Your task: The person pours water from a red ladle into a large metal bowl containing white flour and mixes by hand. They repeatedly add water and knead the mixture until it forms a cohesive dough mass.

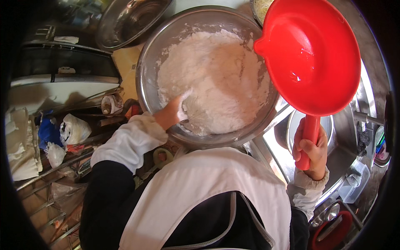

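A wide stainless steel bowl point(145, 62) lies before me, with a large heap of white flour point(215, 81) inside. My left hand point(176, 109) reaches over the near left rim into the flour. Its thumb is coated white, and the other fingers are mostly hidden. My right hand point(312, 148) grips the handle of a red plastic water dipper point(315, 59). The dipper is raised at the right, its spout overlapping the bowl's right rim in the view. Wet glints show on its inner surface; how much liquid it holds is unclear.
A metal sink point(339, 137) with a faucet point(364, 117) is on the right, a clear plastic container point(354, 184) near it. Another steel bowl point(134, 22) stands at upper left. Below it, a metal rack point(53, 165) carries plastic bags point(75, 128). A bowl of pale shreds point(262, 9) is partly hidden.
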A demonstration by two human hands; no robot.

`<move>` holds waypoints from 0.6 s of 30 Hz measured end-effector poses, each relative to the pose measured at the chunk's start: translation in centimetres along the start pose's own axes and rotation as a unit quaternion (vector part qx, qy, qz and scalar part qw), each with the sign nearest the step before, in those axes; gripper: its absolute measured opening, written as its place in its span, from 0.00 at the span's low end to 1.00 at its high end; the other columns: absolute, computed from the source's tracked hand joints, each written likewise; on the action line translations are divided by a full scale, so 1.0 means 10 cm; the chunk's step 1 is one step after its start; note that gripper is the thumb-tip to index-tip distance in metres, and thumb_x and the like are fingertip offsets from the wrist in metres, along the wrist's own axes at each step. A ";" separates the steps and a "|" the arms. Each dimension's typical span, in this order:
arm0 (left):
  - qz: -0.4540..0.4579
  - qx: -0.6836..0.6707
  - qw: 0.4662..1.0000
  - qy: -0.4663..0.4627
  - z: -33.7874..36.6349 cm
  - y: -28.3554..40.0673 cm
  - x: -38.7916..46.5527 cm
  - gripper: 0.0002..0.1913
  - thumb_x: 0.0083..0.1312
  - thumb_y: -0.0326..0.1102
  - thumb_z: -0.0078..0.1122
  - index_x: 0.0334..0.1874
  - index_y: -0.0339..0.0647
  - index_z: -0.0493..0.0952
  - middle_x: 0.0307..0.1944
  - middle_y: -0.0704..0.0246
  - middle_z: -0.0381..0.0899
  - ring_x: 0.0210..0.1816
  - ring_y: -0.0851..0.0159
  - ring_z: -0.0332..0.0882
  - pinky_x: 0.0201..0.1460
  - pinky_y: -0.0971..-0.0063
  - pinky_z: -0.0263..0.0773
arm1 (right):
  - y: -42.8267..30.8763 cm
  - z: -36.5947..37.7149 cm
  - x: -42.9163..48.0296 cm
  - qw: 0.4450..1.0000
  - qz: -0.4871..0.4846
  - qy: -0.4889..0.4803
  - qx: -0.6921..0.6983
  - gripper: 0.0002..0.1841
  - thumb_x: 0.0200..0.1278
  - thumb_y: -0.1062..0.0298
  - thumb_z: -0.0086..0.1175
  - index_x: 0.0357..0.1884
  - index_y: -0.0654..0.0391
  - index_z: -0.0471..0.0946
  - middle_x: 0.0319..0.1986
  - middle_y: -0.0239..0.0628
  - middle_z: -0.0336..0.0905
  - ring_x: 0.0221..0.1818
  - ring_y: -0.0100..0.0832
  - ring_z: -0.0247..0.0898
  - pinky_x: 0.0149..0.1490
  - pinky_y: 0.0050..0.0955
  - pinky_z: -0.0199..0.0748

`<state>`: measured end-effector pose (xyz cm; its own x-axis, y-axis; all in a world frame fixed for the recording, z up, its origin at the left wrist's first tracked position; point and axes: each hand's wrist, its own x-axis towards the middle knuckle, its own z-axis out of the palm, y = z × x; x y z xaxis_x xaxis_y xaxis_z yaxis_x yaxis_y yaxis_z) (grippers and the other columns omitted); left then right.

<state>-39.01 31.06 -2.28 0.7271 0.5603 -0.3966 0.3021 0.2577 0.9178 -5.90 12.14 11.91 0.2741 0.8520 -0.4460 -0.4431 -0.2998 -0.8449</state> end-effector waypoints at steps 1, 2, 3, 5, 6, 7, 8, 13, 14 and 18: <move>0.035 -0.006 0.999 0.019 -0.01 -0.15 0.10 0.30 0.59 0.30 0.54 0.64 0.41 0.56 0.49 0.65 0.70 0.51 0.63 0.69 0.53 0.68 0.66 | 0.01 0.00 0.01 1.000 -0.002 -0.002 0.002 0.16 0.39 0.76 0.49 0.35 0.67 0.65 0.18 0.38 0.69 0.10 0.24 0.63 0.16 0.17 0.63; 0.070 -0.015 0.997 0.036 0.00 -0.32 0.22 0.29 0.61 0.33 0.52 0.64 0.39 0.55 0.53 0.63 0.67 0.54 0.62 0.67 0.54 0.67 0.66 | 0.01 0.01 0.01 1.000 -0.003 -0.001 0.003 0.16 0.39 0.76 0.49 0.35 0.67 0.65 0.17 0.38 0.69 0.10 0.24 0.63 0.16 0.17 0.63; 0.044 -0.110 0.992 0.051 0.07 -0.29 0.35 0.27 0.62 0.35 0.52 0.63 0.39 0.57 0.53 0.63 0.67 0.54 0.61 0.66 0.54 0.65 0.66 | 0.03 0.00 0.01 1.000 -0.001 0.002 0.002 0.16 0.39 0.76 0.49 0.35 0.67 0.64 0.17 0.38 0.69 0.10 0.24 0.63 0.16 0.17 0.63; -0.060 -0.374 0.921 0.091 0.25 0.03 0.64 0.24 0.63 0.40 0.51 0.60 0.41 0.62 0.49 0.65 0.68 0.51 0.61 0.67 0.51 0.61 0.68 | 0.01 0.00 -0.01 1.000 0.005 0.011 -0.011 0.17 0.39 0.76 0.50 0.35 0.67 0.64 0.17 0.37 0.69 0.10 0.24 0.63 0.16 0.17 0.63; -0.141 -0.526 0.832 0.108 0.32 0.23 0.79 0.22 0.63 0.43 0.52 0.57 0.43 0.66 0.45 0.68 0.70 0.49 0.62 0.69 0.49 0.59 0.70 | 0.00 0.01 -0.04 1.000 0.007 0.014 -0.017 0.17 0.39 0.75 0.50 0.35 0.67 0.64 0.17 0.37 0.69 0.10 0.24 0.63 0.16 0.17 0.63; -0.131 -0.512 0.840 0.122 0.34 0.28 0.93 0.21 0.64 0.44 0.51 0.56 0.43 0.67 0.46 0.68 0.70 0.50 0.62 0.68 0.50 0.58 0.70 | 0.00 0.01 -0.05 1.000 0.006 0.015 -0.014 0.17 0.39 0.76 0.50 0.35 0.67 0.65 0.17 0.37 0.69 0.10 0.24 0.63 0.16 0.17 0.63; -0.123 -0.498 0.848 0.136 0.36 0.33 1.07 0.20 0.64 0.46 0.50 0.54 0.43 0.68 0.47 0.68 0.69 0.51 0.62 0.67 0.50 0.57 0.70 | -0.02 0.02 -0.06 1.000 0.005 0.018 -0.010 0.17 0.39 0.76 0.50 0.35 0.67 0.65 0.17 0.37 0.69 0.10 0.24 0.63 0.16 0.17 0.63; -0.099 -0.355 0.920 0.131 0.12 0.52 1.25 0.17 0.62 0.44 0.52 0.48 0.42 0.70 0.48 0.65 0.68 0.51 0.59 0.69 0.52 0.55 0.69 | -0.05 -0.03 -0.12 0.999 0.010 0.031 -0.030 0.16 0.38 0.77 0.49 0.35 0.67 0.65 0.17 0.37 0.69 0.10 0.24 0.64 0.16 0.18 0.63; -0.115 -0.260 0.953 0.104 0.04 0.47 1.09 0.16 0.62 0.42 0.53 0.48 0.41 0.69 0.48 0.63 0.68 0.51 0.58 0.70 0.52 0.55 0.69 | -0.05 -0.04 -0.14 0.999 0.010 0.038 -0.031 0.16 0.38 0.77 0.48 0.35 0.67 0.66 0.17 0.37 0.69 0.10 0.24 0.64 0.16 0.18 0.63; -0.322 -0.052 0.945 -0.021 -0.07 0.40 0.12 0.17 0.61 0.35 0.53 0.52 0.38 0.67 0.50 0.60 0.68 0.48 0.59 0.72 0.52 0.64 0.71 | -0.04 -0.08 -0.14 0.999 0.002 0.040 -0.023 0.17 0.37 0.78 0.48 0.36 0.67 0.65 0.17 0.37 0.69 0.10 0.25 0.64 0.16 0.18 0.63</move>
<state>-37.35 33.28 0.88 0.4378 0.2296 -0.8692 0.6292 0.6123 0.4787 -5.46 10.71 12.68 0.3405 0.8146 -0.4695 -0.4046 -0.3238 -0.8553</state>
